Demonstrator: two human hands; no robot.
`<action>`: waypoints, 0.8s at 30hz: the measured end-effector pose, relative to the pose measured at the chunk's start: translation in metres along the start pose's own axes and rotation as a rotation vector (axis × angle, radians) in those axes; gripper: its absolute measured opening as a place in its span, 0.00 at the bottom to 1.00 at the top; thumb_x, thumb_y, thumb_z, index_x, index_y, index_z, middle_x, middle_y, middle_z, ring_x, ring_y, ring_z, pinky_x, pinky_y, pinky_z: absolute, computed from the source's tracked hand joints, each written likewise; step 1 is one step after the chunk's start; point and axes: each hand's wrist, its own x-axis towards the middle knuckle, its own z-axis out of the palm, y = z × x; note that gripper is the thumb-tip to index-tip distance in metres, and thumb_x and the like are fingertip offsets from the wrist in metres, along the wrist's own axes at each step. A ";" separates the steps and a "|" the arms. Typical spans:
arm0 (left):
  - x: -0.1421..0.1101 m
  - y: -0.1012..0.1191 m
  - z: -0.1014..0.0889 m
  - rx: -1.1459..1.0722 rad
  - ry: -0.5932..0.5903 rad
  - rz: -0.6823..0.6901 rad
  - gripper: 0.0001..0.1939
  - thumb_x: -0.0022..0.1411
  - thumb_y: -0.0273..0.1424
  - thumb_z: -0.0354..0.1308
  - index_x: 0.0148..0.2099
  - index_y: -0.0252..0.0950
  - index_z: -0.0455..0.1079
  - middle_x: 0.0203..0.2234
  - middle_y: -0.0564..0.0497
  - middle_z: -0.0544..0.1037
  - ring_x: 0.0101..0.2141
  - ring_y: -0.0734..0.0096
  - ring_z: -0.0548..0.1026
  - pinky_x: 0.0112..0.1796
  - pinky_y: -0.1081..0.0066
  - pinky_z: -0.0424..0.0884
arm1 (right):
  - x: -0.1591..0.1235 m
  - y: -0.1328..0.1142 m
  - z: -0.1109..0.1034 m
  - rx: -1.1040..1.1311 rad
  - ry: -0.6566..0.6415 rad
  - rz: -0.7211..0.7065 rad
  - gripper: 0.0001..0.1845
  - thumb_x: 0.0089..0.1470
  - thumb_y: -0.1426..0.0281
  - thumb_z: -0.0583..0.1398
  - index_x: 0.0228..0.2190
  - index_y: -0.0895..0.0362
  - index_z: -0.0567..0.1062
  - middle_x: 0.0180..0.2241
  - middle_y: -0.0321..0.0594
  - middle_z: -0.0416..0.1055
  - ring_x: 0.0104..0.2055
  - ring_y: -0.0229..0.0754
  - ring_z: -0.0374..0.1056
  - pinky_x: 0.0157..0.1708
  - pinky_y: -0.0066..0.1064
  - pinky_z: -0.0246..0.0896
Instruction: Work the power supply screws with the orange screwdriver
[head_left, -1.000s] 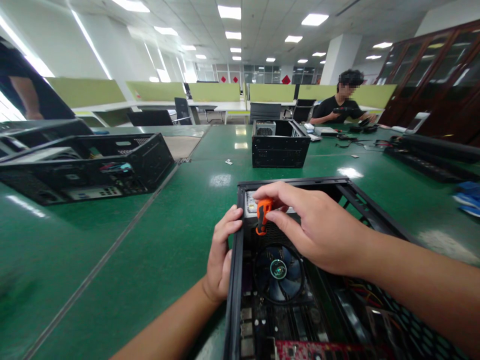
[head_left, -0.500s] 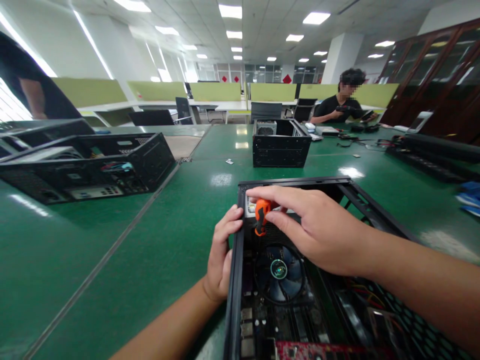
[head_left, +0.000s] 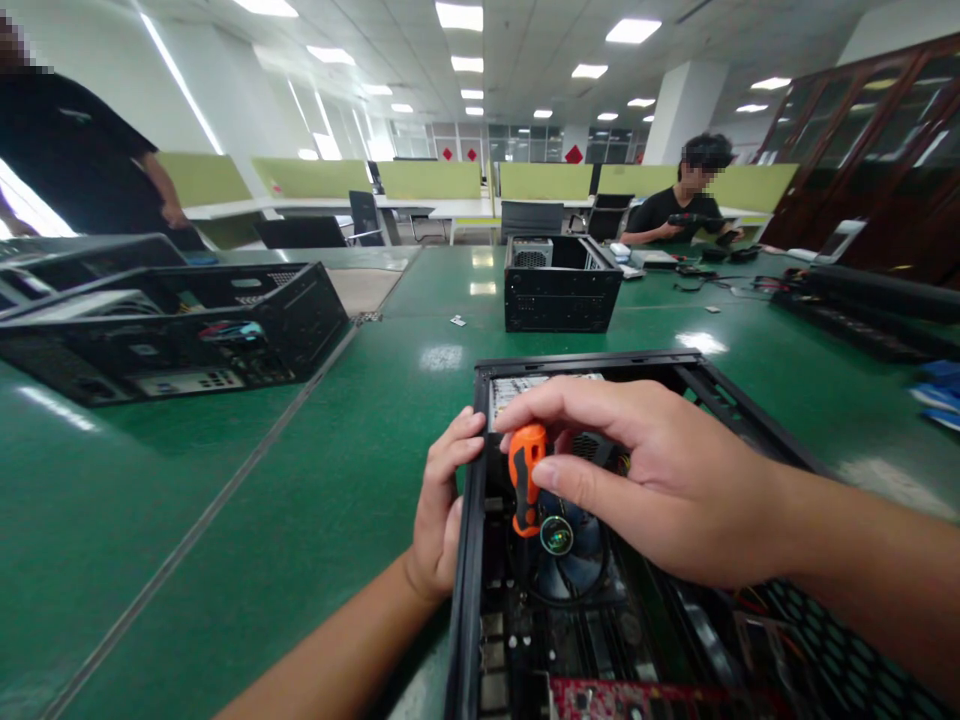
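An open black computer case [head_left: 469,560] lies on the green table in front of me, with a round cooling fan [head_left: 559,545] on the motherboard inside. My right hand [head_left: 660,480] pinches the orange handle of a small screwdriver [head_left: 525,478], which points down into the case just left of the fan. My left hand [head_left: 442,515] grips the case's left wall, fingers curled over its rim.
A second open case [head_left: 172,330] lies at the left, a smaller black case [head_left: 561,285] stands at mid-table. A red card [head_left: 645,700] sits at the near end of my case. One person stands at far left, another sits at the far right end.
My right hand and the screwdriver have moved nearer to me, from the case's far end to beside the fan. The person at far left has stepped further into view.
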 end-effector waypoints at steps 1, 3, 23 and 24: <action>-0.002 -0.001 0.000 -0.008 0.006 -0.012 0.31 0.88 0.38 0.66 0.87 0.57 0.73 0.84 0.47 0.81 0.84 0.44 0.80 0.86 0.35 0.76 | 0.000 0.000 0.000 0.004 -0.005 -0.007 0.18 0.74 0.80 0.63 0.55 0.60 0.91 0.56 0.46 0.98 0.57 0.47 0.94 0.61 0.36 0.88; -0.004 -0.001 0.000 -0.020 0.006 -0.024 0.32 0.88 0.37 0.65 0.87 0.57 0.72 0.86 0.48 0.80 0.85 0.46 0.79 0.87 0.36 0.74 | 0.000 0.000 0.001 0.006 -0.009 -0.011 0.20 0.73 0.82 0.63 0.56 0.60 0.91 0.57 0.46 0.98 0.58 0.46 0.94 0.63 0.34 0.87; 0.015 0.007 0.000 0.023 -0.011 0.045 0.26 0.92 0.44 0.64 0.84 0.52 0.77 0.79 0.43 0.87 0.82 0.44 0.83 0.82 0.37 0.81 | 0.005 -0.007 -0.002 0.094 -0.046 0.269 0.26 0.55 0.68 0.88 0.32 0.49 0.77 0.29 0.25 0.80 0.29 0.38 0.73 0.31 0.29 0.67; 0.016 0.008 0.000 0.019 -0.006 0.045 0.25 0.92 0.45 0.63 0.83 0.53 0.78 0.78 0.43 0.87 0.82 0.44 0.83 0.82 0.36 0.82 | 0.005 -0.007 -0.002 0.107 -0.051 0.275 0.26 0.55 0.67 0.88 0.32 0.49 0.77 0.28 0.24 0.79 0.29 0.37 0.73 0.30 0.29 0.66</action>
